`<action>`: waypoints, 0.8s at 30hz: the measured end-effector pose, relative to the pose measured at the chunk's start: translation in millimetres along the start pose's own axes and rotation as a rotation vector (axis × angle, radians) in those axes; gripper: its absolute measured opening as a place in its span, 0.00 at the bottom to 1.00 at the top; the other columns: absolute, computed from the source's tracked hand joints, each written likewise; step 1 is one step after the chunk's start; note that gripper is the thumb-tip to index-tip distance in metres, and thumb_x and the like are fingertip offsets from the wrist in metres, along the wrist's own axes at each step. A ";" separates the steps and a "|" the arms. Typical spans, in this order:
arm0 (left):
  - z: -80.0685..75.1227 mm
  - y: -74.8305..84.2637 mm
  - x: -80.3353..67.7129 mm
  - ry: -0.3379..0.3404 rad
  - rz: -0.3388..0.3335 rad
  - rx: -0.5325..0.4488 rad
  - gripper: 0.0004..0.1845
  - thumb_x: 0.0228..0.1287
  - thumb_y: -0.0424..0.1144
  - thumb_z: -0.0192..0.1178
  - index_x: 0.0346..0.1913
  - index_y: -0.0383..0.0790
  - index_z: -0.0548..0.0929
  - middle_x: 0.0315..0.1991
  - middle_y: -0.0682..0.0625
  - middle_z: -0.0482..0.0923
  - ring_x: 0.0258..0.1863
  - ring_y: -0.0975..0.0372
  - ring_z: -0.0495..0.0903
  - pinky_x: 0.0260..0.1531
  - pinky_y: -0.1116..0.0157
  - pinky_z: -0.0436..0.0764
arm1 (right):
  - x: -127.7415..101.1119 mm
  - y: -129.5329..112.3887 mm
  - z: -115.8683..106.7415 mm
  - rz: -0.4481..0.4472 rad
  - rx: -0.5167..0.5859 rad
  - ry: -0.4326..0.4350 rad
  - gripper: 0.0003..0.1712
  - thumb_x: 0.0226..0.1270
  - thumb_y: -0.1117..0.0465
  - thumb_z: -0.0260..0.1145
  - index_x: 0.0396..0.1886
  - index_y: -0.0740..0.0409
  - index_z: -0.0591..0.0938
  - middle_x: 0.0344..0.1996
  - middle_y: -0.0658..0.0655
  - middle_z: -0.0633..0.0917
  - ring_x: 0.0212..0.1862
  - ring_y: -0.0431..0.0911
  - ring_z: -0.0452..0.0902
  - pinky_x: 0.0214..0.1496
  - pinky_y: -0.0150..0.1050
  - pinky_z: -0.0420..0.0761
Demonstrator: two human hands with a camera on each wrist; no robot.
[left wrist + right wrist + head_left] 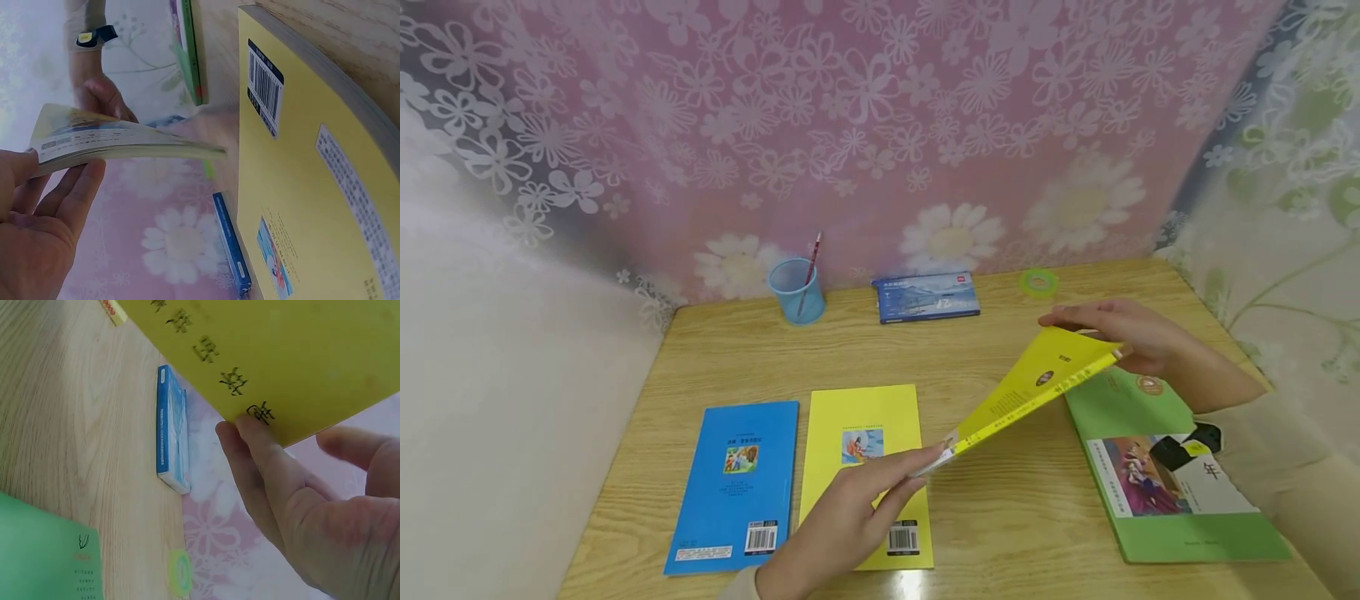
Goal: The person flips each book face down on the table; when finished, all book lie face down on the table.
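A thin yellow book (1037,379) hangs tilted above the wooden table (1000,517), held at both ends. My left hand (917,467) pinches its near lower corner, with the fingers (75,194) under the pages (119,140). At the far, higher end my right hand (1093,329) grips it, fingertips (240,434) pressed on the yellow cover (281,356). Under the lifted book, a second yellow book (861,454) lies flat, seen close up in the left wrist view as a yellow book (300,187) with a barcode.
A blue book (737,487) lies at the left and a green book (1157,475) at the right. At the back stand a blue pen cup (796,292) with a red pencil, a blue box (927,297) and a green tape roll (1039,283). Flowered curtains enclose the table.
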State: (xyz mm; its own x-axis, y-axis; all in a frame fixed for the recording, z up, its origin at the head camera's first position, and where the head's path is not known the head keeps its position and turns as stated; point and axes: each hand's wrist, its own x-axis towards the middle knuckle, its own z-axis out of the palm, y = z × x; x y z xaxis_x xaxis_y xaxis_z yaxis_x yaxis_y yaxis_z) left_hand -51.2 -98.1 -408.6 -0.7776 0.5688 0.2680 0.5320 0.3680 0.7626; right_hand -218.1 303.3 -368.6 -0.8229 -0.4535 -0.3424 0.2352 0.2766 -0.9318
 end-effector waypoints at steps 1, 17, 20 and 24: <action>0.6 -0.8 0.3 0.003 0.039 0.035 0.24 0.84 0.42 0.51 0.77 0.57 0.72 0.71 0.59 0.78 0.67 0.64 0.81 0.62 0.67 0.84 | -0.6 -0.9 0.2 0.016 -0.027 0.004 0.18 0.87 0.51 0.53 0.61 0.38 0.87 0.52 0.44 0.90 0.46 0.44 0.92 0.45 0.39 0.91; 1.7 0.8 -1.6 0.046 0.208 0.312 0.24 0.77 0.38 0.63 0.72 0.52 0.78 0.68 0.58 0.81 0.68 0.67 0.80 0.62 0.70 0.82 | -2.9 5.9 4.1 -0.046 -0.008 0.007 0.25 0.78 0.65 0.65 0.71 0.51 0.79 0.56 0.48 0.89 0.52 0.46 0.91 0.54 0.39 0.90; 1.3 -0.5 -2.1 0.054 0.302 0.410 0.24 0.72 0.35 0.68 0.69 0.49 0.81 0.66 0.57 0.83 0.68 0.68 0.81 0.63 0.71 0.81 | -3.0 9.2 5.6 -0.073 -0.041 0.039 0.28 0.77 0.65 0.66 0.74 0.59 0.76 0.56 0.45 0.89 0.52 0.44 0.90 0.54 0.37 0.89; 0.1 0.4 -2.2 0.010 0.442 0.550 0.28 0.67 0.33 0.71 0.70 0.46 0.80 0.66 0.55 0.83 0.68 0.67 0.80 0.66 0.70 0.79 | -2.0 12.7 8.5 -0.066 -0.050 0.065 0.29 0.75 0.65 0.68 0.73 0.63 0.76 0.54 0.42 0.90 0.51 0.41 0.90 0.53 0.36 0.89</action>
State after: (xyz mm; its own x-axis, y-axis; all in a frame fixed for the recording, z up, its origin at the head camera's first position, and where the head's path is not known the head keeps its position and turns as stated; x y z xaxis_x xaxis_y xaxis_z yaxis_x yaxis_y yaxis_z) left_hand -49.2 -99.1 -408.9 -0.4511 0.7450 0.4915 0.8890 0.4236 0.1738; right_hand -209.1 300.5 -380.7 -0.8678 -0.4170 -0.2703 0.1547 0.2902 -0.9444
